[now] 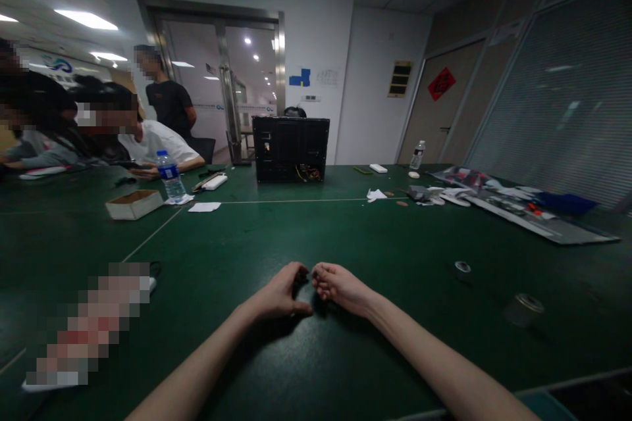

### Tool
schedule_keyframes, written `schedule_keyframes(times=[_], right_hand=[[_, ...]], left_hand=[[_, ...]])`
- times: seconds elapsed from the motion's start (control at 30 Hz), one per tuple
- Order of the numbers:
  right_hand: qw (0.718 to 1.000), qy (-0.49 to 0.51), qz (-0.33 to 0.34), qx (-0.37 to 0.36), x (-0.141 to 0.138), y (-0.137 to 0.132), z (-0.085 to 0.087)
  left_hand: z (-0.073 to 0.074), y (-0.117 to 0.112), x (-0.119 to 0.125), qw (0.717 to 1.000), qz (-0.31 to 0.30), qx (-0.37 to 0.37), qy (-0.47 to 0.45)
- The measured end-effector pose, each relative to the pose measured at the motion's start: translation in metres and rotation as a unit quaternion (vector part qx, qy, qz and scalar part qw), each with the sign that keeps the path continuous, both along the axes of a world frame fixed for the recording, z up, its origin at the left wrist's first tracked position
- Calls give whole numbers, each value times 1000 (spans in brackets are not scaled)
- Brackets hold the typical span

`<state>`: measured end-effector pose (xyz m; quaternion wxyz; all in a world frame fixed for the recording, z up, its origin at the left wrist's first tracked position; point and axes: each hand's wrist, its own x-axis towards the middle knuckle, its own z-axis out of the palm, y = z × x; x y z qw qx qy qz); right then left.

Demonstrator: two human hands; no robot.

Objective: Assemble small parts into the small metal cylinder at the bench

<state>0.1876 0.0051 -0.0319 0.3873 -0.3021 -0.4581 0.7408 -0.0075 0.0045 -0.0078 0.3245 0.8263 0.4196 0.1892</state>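
Both my hands rest close together on the green table (306, 230), fingertips almost touching. My left hand (284, 293) is curled, with its thumb and fingers pinched toward the right hand. My right hand (338, 286) is also curled, its fingers bent inward. Something small and dark sits between the two sets of fingertips, too small to name. Two short metal cylinders lie to the right: a small one (463, 268) and a larger one (526, 307).
A black open-backed box (290, 148) stands at the table's far middle. A water bottle (170, 176) and a flat cardboard box (134, 203) sit far left near seated people. Printed sheets and clutter (518, 207) spread far right. A blurred patch covers the near left.
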Motion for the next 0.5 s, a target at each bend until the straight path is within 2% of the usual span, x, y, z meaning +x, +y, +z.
schedule_keyframes(times=[0.5], right_hand=[[999,-5,-27,26,-2,-3,5]], left_hand=[[2,-1,0,1000,6,-20,-1]])
